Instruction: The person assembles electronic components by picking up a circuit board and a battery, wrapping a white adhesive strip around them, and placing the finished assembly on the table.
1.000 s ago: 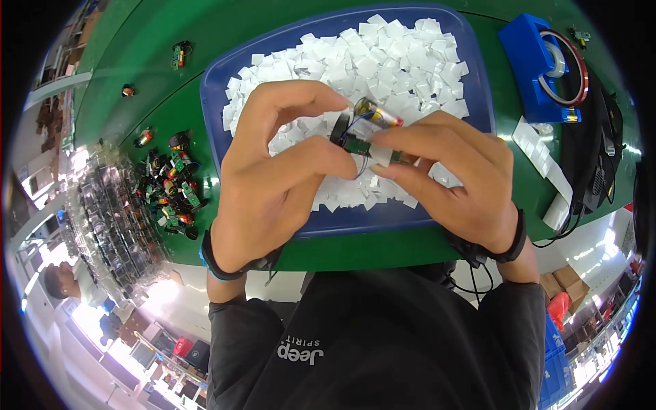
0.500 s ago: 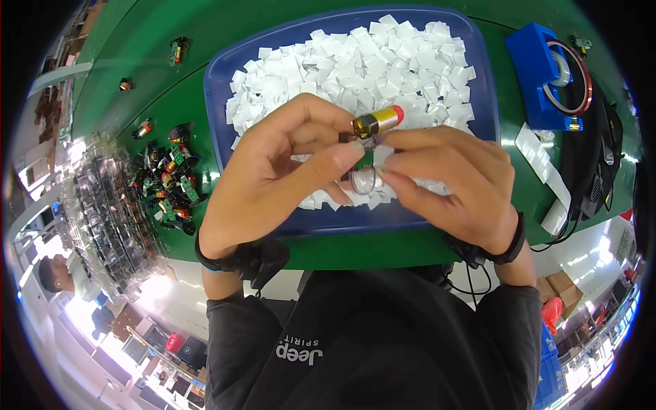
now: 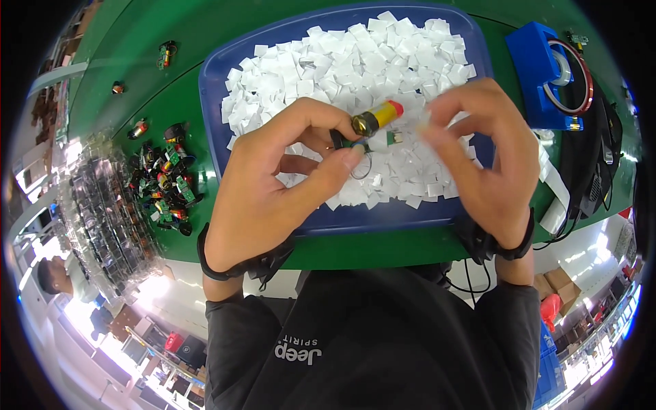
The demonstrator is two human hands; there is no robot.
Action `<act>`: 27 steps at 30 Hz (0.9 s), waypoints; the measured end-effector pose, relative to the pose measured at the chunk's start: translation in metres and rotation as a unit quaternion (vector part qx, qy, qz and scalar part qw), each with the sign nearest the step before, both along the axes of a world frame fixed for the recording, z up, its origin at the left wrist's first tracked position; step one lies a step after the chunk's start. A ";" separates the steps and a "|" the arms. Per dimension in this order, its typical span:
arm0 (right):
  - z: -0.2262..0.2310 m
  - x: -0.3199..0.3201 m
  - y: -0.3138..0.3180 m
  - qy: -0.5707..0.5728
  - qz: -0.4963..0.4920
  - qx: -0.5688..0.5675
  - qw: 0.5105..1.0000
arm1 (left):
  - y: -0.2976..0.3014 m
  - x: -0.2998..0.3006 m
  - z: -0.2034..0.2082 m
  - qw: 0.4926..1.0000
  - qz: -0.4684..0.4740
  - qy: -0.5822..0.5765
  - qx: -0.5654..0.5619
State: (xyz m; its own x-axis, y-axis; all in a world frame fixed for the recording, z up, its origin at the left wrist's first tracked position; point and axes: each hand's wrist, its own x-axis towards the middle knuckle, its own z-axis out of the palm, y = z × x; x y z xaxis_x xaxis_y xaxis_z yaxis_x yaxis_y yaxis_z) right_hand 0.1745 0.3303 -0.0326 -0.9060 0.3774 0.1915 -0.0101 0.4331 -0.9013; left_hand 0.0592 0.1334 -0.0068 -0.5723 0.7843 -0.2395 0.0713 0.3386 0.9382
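Above the blue tray (image 3: 210,102) of white paper pieces, my left hand (image 3: 273,178) pinches a small green circuit board (image 3: 355,145) between thumb and fingers. A yellow cylindrical battery (image 3: 381,117) with a red end sits beside that board, and a thin wire loop (image 3: 365,171) hangs below it. A white patch (image 3: 378,141) lies against the board, with a metal connector at its right end. My right hand (image 3: 488,150) is apart from the board, to its right. Its thumb and forefinger are parted and blurred at the tips; nothing shows between them.
Several circuit boards with batteries (image 3: 167,181) are heaped left of the tray, beside plastic-wrapped trays (image 3: 102,212). A few single units lie farther back. At right stand a blue tape dispenser (image 3: 533,75), a white label strip (image 3: 555,198) and a black bag (image 3: 591,178).
My right hand has let go of the board and moved away to the right. The white piece that was at its fingertips now appears against the board. My left hand keeps its grip.
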 end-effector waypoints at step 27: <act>-0.005 0.000 -0.014 0.117 0.085 0.127 0.981 | 0.007 0.013 -0.004 1.000 0.014 -0.013 -0.013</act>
